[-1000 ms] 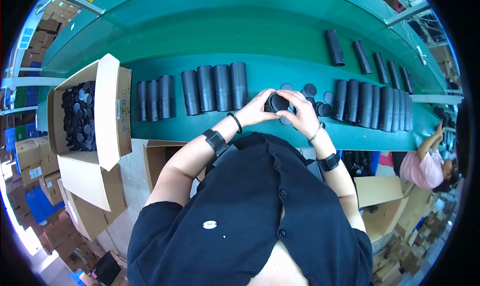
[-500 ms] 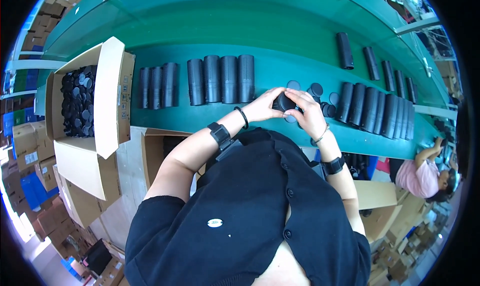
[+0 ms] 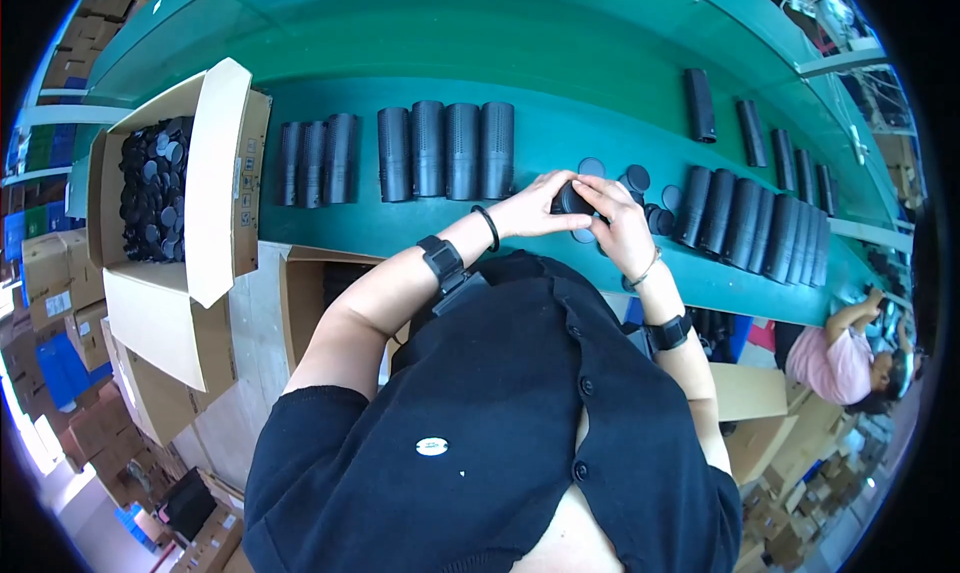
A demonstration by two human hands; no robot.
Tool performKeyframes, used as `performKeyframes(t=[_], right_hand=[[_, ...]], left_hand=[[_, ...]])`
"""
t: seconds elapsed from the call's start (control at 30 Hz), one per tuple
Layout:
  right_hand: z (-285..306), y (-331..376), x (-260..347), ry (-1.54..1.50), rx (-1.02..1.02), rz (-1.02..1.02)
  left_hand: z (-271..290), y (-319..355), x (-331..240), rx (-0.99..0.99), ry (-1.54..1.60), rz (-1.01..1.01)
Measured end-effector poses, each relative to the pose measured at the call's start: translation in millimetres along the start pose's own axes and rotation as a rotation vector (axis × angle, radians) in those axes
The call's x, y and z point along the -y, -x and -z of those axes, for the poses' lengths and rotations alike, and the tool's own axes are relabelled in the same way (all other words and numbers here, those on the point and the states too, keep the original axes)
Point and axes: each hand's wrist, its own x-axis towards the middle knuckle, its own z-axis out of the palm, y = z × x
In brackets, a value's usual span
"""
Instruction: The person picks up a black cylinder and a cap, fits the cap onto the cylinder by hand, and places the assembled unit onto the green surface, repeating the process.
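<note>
My left hand (image 3: 532, 210) and my right hand (image 3: 622, 228) meet over the green bench. Between them they grip a black tube (image 3: 569, 201), seen nearly end-on; its far part is hidden, and I cannot tell whether a cap sits on its end. My left fingers wrap its left side, while the right fingers and thumb press at its top and right. Loose round black caps (image 3: 637, 179) lie just beyond and to the right of my hands. A flat grey disc (image 3: 592, 167) rests behind my fingers.
Several black tubes (image 3: 446, 153) stand in a row to the left, with more tubes (image 3: 745, 218) at right. An open carton (image 3: 222, 188) full of black discs is at far left. Along the green bench (image 3: 570, 113) at far right, a person in pink (image 3: 835, 363) works.
Both hands keep their grip on the black tube, with the fingers shifting slightly around it. The whole view has tilted a little.
</note>
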Motion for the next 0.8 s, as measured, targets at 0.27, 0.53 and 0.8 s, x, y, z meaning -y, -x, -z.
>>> performKeyframes(t=[0.27, 0.53, 0.8], right_hand=[[6, -10, 13, 0.072, 0.079, -0.032], [1, -4, 12, -0.002, 0.020, -0.058], [0, -4, 13, 0.049, 0.008, -0.042]], left_hand=[[0, -2, 4, 0.025, 0.031, 0.012], [-1, -2, 8, 0.003, -0.022, -0.038], [0, -2, 6, -0.006, -0.017, -0.041]])
